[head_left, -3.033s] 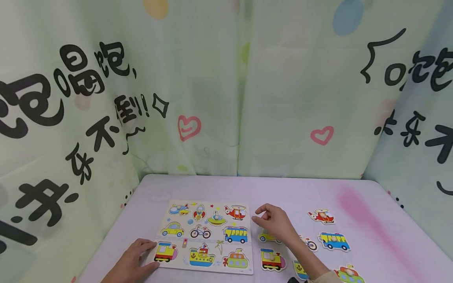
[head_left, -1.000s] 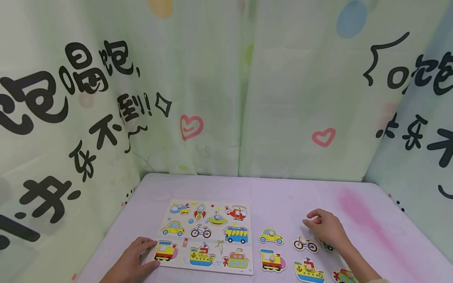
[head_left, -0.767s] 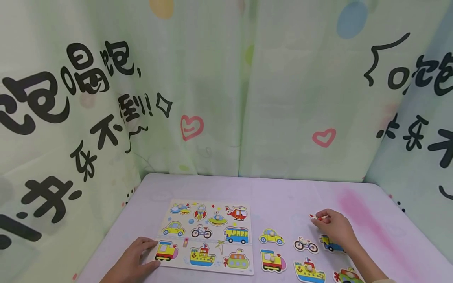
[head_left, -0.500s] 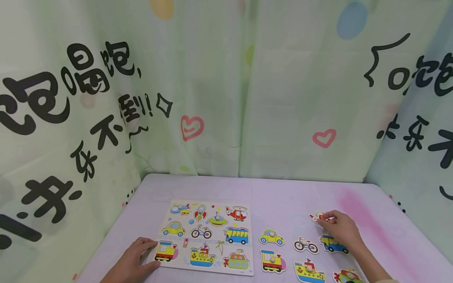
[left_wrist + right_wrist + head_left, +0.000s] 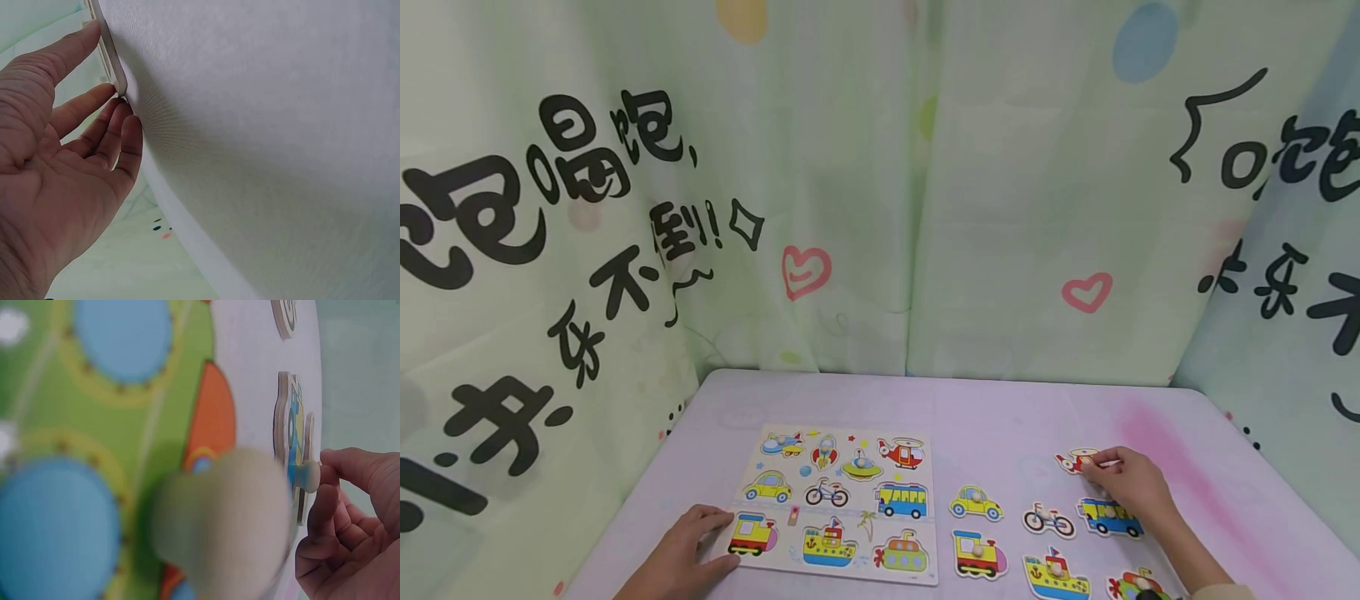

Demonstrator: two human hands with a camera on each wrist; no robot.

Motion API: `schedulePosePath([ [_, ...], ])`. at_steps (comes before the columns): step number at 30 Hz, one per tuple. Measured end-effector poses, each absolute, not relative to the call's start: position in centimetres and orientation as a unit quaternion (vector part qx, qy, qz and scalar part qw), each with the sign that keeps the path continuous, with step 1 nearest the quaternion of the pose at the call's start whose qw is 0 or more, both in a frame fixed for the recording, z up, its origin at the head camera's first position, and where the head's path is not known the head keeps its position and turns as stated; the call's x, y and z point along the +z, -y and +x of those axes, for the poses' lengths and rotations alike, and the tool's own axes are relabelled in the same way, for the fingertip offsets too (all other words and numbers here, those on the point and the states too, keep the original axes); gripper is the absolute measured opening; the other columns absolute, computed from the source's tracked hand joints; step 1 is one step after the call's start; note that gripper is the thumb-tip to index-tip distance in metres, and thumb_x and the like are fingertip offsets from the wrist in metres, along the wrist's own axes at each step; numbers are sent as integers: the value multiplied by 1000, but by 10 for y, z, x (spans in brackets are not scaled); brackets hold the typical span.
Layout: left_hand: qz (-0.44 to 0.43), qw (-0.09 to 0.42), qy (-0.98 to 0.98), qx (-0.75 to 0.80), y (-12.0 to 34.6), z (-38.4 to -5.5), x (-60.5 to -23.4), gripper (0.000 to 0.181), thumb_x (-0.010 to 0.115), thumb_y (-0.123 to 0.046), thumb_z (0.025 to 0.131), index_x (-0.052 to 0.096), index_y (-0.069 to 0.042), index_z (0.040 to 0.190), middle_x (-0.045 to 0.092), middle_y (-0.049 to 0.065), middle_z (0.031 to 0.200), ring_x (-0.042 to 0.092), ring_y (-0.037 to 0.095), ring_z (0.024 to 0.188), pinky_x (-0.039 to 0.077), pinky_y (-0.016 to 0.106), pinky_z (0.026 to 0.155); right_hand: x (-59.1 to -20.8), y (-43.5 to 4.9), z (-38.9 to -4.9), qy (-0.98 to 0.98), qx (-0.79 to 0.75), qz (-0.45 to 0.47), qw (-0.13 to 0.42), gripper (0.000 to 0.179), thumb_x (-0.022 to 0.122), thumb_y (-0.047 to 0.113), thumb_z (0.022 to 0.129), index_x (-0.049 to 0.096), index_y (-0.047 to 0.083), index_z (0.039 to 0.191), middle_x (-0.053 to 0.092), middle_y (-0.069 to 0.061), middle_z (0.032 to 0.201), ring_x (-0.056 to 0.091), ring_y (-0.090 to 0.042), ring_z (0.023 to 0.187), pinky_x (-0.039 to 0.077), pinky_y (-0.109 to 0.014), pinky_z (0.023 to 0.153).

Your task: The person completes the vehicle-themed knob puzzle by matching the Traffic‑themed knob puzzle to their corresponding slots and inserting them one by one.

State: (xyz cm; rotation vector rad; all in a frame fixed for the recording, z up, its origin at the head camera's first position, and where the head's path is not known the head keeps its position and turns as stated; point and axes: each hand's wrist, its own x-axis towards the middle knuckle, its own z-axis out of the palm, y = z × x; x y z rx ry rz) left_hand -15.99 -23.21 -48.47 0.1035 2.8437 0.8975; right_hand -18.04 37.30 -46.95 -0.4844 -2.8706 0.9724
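Note:
At the lower left corner of a white wooden puzzle board (image 5: 842, 575), my left hand (image 5: 683, 546) holds the edge, with fingertips at one side and thumb at the front. In the left wrist view the thumb and fingertips of that hand (image 5: 81, 150) touch the board's rim (image 5: 111, 56). My right hand (image 5: 1131, 479) pinches the red helicopter puzzle piece (image 5: 1067, 461) near its right part, low over the table. A blue and yellow bus piece (image 5: 1108, 518) lies just in front of that hand. Its wooden knob (image 5: 306, 477) partly hides the pinching fingertips in the right wrist view.
Other knobbed pieces lie right of the board: car (image 5: 975, 502), train (image 5: 977, 554), bicycle (image 5: 1047, 521), ship (image 5: 1056, 575) and submarine (image 5: 1135, 583). The submarine is partly covered by the right forearm. A printed curtain (image 5: 985, 208) hangs behind the table (image 5: 1000, 408).
My right hand has moved from beside the board to the helicopter piece at the right. That piece was tilted edge-on and now shows its face. The left hand keeps its place.

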Motion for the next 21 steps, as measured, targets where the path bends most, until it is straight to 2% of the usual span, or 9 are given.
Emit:
schedulePosePath([
  [21, 37, 81, -951, 298, 232, -160, -484, 63, 91, -28, 75, 69, -3, 128, 60, 3, 123, 56, 24, 113, 52, 55, 102, -472, -373, -190, 934, 318, -158, 31, 33, 73, 21, 92, 63, -8, 105, 60, -11, 82, 53, -22, 72, 47, -26, 57],
])
